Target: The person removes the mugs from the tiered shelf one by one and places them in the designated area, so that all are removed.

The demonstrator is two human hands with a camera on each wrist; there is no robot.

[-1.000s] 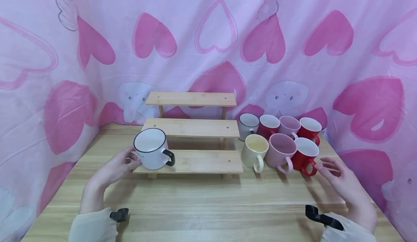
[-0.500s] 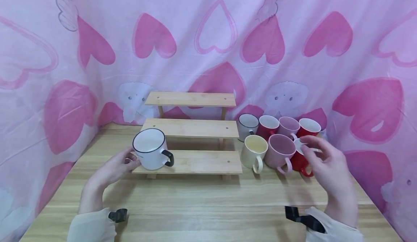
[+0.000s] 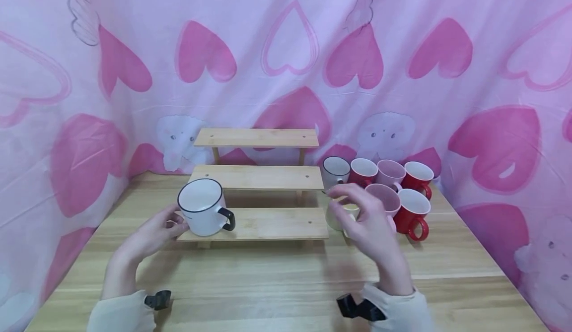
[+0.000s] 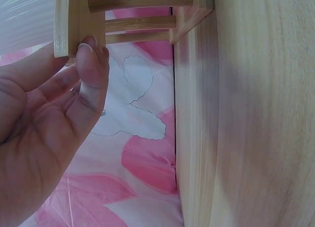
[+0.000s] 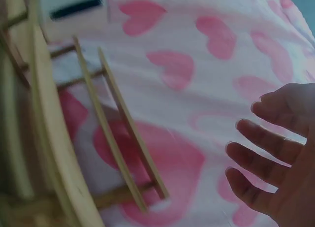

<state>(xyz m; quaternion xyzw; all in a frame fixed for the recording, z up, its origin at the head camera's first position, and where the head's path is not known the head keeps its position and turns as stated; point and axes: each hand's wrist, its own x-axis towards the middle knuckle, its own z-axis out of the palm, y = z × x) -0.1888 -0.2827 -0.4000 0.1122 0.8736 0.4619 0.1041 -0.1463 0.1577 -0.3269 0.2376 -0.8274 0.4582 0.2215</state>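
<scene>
A white mug (image 3: 196, 220) with a black rim and black handle stands at the left end of the lowest step of a three-tier wooden shelf (image 3: 272, 223), handle turned right. Beside it, my left hand (image 3: 149, 232) grips the end of that lowest board; the left wrist view has fingertips (image 4: 91, 54) under the board and the thumb on its other side. My right hand (image 3: 373, 228) is in the air, overlapping a cream mug (image 3: 335, 218) and part of a pink mug (image 3: 385, 198). Its fingers are spread and loosely bent, holding nothing in the right wrist view.
Right of the shelf stand two rows of mugs: a red mug (image 3: 407, 215) in front, and behind it another black-rimmed white mug (image 3: 332, 175), a second red mug (image 3: 361, 177), a second pink mug (image 3: 389, 172) and a third red mug (image 3: 417, 177). A heart-patterned curtain (image 3: 290, 34) surrounds the table.
My right hand has moved left from beside the front red mug, across the front row to the cream mug. The left hand keeps its grip on the shelf; the white mug has stayed put.
</scene>
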